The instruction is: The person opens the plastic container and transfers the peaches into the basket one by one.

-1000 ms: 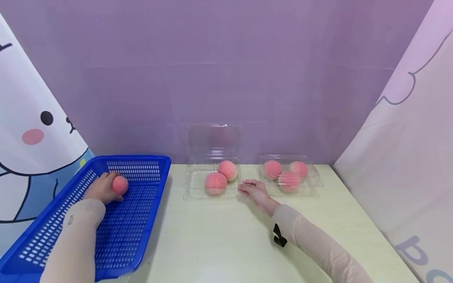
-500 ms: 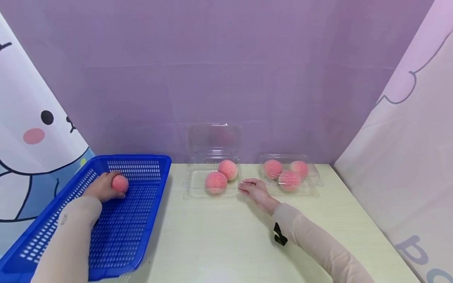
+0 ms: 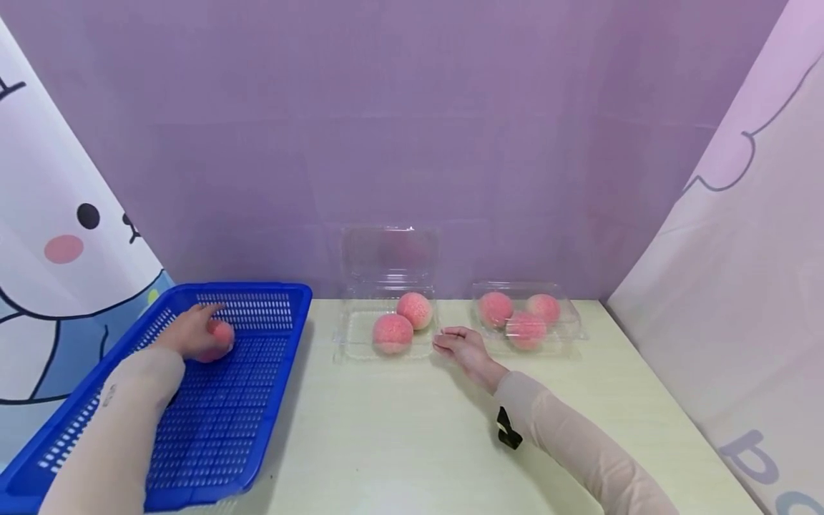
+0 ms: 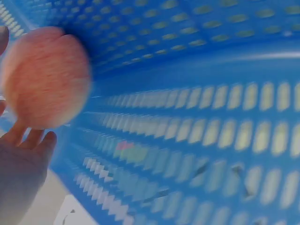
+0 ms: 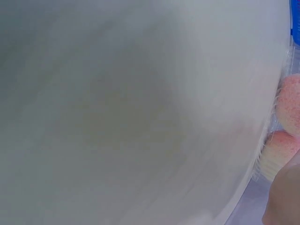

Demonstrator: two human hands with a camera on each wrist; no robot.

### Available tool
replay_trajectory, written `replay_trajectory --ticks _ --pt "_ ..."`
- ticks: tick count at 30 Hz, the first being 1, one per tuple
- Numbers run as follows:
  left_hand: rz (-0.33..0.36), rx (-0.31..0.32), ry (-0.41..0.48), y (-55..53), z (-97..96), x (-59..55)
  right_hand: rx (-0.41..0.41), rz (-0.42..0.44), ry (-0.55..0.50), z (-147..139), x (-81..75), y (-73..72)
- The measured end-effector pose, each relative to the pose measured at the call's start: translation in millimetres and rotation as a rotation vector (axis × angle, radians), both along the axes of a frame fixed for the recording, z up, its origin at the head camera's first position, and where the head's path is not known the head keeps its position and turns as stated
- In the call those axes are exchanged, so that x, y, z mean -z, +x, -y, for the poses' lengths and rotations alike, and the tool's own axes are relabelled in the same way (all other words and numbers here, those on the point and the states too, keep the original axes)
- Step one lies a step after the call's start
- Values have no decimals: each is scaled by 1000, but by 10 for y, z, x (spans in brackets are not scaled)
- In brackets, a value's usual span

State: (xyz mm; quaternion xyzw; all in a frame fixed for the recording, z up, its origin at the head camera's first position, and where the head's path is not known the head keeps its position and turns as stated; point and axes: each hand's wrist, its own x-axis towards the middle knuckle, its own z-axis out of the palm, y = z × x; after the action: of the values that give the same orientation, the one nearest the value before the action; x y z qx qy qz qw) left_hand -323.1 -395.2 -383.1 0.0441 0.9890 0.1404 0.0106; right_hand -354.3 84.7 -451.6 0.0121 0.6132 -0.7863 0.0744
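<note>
At the left, my left hand [image 3: 185,335] is inside the blue basket [image 3: 302,307] and holds a pink peach [image 3: 222,333]. One finger stretches out above the fruit. In the left wrist view the peach [image 4: 47,77] is blurred, with fingertips [image 4: 47,139] right at its lower edge. My right hand [image 3: 466,350] pinches the right rim of an open clear plastic clamshell box [image 3: 354,336], thumb and fingers together. Two peaches, a front one [image 3: 393,334] and a rear one [image 3: 415,310], sit in that box. Its lid [image 3: 389,254] stands upright behind.
A second clear clamshell box [image 3: 573,322], lid down, holds three peaches [image 3: 526,330] to the right of my right hand. Both boxes stand near the back edge of the pale table [image 3: 386,429], by a purple cloth backdrop [image 3: 418,143]. The basket's walls surround my left hand.
The left hand has shifted on the peach: a finger now extends over it, and the peach has turned and is more covered. The left forearm moved slightly left. The right hand stayed put.
</note>
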Motion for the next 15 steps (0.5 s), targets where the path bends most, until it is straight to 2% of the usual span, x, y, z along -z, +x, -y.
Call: replay_trajectory --ticks 3,6,15 --pt "-54 57 -22 -11 -123 -97 3 -1 -2 4 16 -1" --pt "-71 87 -23 -19 -280 -177 9 -2 -1 5 26 -1" --pt "-71 75 10 78 -707 -396 21 4 6 6 17 1"
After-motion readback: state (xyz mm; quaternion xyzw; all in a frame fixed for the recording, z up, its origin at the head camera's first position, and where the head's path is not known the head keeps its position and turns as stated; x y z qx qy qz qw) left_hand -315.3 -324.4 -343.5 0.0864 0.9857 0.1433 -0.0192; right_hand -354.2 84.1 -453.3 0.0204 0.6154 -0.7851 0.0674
